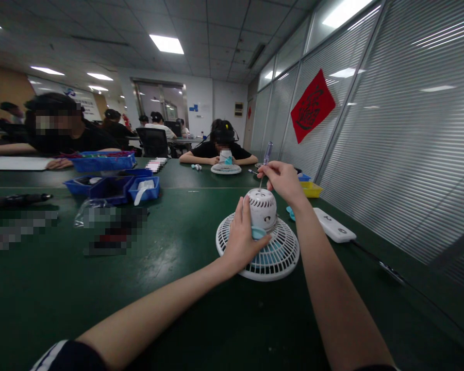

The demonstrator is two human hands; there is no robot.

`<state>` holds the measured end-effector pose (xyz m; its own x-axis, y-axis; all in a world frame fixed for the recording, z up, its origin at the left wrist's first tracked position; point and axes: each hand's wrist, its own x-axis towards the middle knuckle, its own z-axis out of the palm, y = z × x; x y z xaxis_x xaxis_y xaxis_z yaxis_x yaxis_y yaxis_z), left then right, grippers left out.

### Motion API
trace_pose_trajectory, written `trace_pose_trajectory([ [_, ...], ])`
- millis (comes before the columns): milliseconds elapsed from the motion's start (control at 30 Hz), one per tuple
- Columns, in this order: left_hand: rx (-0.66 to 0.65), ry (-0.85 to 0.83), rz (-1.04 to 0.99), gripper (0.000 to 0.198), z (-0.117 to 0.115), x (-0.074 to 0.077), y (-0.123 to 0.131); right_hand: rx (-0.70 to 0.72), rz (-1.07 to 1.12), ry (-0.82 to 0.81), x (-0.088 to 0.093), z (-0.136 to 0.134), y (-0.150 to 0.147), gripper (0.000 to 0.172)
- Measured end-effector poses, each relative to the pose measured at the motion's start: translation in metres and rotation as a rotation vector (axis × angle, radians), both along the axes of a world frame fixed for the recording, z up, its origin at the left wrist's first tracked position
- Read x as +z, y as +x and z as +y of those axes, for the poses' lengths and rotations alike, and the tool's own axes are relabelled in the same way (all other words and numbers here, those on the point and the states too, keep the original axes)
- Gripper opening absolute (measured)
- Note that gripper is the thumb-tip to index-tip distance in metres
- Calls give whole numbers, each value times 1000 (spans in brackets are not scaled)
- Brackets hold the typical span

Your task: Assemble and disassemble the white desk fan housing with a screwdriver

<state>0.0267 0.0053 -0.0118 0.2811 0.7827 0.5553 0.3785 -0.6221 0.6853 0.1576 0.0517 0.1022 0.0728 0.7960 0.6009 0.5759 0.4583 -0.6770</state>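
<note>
Green table [170, 237] spreads beneath everything. On it, right of centre, a white fan [262, 212] lies grille down, its motor housing pointing up. A second fan [226, 167] sits likewise across the table. Blue trays [108, 189] stand well to the left, a yellow tray [311, 189] beyond the right forearm. Near that forearm lies a white case [334, 225] with a dark cord. The left hand [242, 239] grips the housing, fingers along its side. The right hand [282, 180] pinches a screwdriver [268, 152], nearly upright, its tip at the housing's top; I cannot tell whether it meets a screw.
</note>
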Motion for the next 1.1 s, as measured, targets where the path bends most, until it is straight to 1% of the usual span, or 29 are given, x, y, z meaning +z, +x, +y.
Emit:
trace_pose_trajectory([
  [167,23,-14,25,104,-2,1,0,-103,-92,42,2,-6,-1,21],
  [367,27,-22,22,105,-1,0,0,-35,31,8,0,-4,2,18],
  [500,18,-10,-1,104,0,0,0,-8,38,-7,0,-2,3,15],
  [700,8,-18,-3,103,-1,2,0,38,28,-24,0,0,3,19],
  [800,8,-26,-4,103,-1,2,0,22,6,-17,0,-1,3,21],
  [967,4,-21,-3,104,-1,2,-1,-62,-82,27,2,-6,1,22],
  [1100,14,-25,1,104,-1,1,0,-70,-45,8,2,-8,2,19],
])
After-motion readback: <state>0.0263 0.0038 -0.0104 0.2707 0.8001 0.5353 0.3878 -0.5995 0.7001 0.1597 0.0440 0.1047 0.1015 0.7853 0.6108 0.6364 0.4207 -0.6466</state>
